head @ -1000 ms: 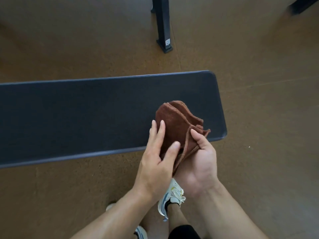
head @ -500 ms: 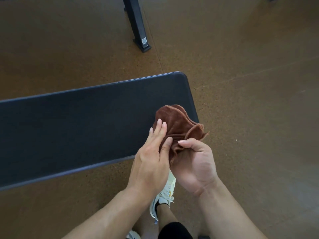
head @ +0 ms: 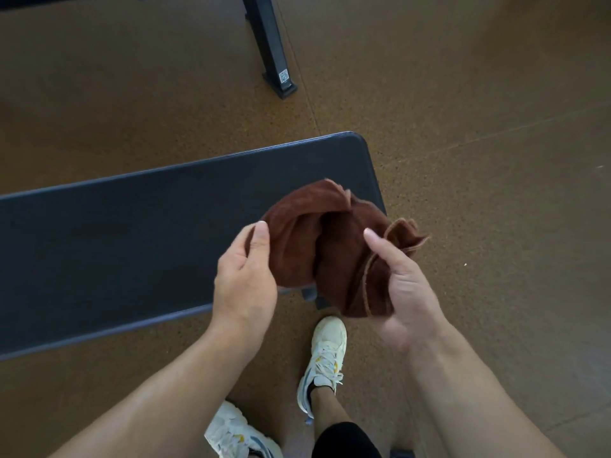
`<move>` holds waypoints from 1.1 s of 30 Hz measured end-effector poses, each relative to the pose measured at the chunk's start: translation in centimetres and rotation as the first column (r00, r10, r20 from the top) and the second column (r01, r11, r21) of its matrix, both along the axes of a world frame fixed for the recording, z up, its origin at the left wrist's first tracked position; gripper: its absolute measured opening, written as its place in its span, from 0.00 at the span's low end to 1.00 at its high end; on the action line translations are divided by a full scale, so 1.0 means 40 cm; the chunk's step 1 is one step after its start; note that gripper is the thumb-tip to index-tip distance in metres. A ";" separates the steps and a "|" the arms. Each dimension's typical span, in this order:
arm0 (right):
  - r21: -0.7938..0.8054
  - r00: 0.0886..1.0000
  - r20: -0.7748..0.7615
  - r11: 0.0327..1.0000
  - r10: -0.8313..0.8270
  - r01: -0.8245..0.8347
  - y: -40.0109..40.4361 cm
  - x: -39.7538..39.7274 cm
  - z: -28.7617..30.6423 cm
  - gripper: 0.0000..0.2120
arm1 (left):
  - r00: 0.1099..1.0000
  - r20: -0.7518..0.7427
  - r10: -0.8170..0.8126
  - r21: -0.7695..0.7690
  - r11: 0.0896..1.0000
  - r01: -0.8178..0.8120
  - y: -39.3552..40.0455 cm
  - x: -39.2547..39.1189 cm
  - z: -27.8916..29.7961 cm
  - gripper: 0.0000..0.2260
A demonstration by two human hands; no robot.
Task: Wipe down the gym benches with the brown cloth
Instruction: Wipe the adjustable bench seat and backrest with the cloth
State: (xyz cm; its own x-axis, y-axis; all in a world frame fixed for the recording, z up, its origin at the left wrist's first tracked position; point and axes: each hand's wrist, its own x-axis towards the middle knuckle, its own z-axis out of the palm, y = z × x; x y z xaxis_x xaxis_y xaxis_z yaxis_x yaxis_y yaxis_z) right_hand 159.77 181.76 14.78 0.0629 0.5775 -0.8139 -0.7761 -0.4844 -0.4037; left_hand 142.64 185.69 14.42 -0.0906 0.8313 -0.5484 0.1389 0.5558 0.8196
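Observation:
A crumpled brown cloth (head: 325, 246) hangs between both hands, above the near right end of a dark padded gym bench (head: 132, 246). My left hand (head: 244, 279) pinches the cloth's left edge with thumb and fingers. My right hand (head: 400, 289) cups the cloth's right side from below, thumb on top. The cloth is lifted off the pad and spread wider than a fist. The bench pad runs from the left edge of the view to its rounded right end near the cloth.
A black metal leg (head: 271, 51) of other equipment stands on the brown speckled floor (head: 479, 143) beyond the bench. My white sneakers (head: 325, 361) are on the floor just in front of the bench. Open floor lies to the right.
Both hands have moved apart and pulled the bunched cloth open. The cloth has lifted off the bench end, and the view has shifted so the bench sits further left.

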 end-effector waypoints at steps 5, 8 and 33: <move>-0.076 0.954 0.267 0.989 0.139 -0.123 0.009 0.064 0.006 0.20 | 0.988 0.044 0.147 -0.096 0.985 -0.143 0.020 -0.055 -0.008 0.13; -0.263 0.649 0.708 0.957 0.279 -0.124 0.021 0.094 -0.016 0.24 | 0.978 -0.186 0.090 -0.138 0.984 -0.117 -0.004 -0.105 -0.047 0.13; -0.613 -0.551 0.783 0.509 0.288 -0.605 0.363 -0.040 -0.295 0.34 | 0.336 -0.642 -0.690 -0.541 0.717 0.439 0.191 -0.179 -0.135 0.68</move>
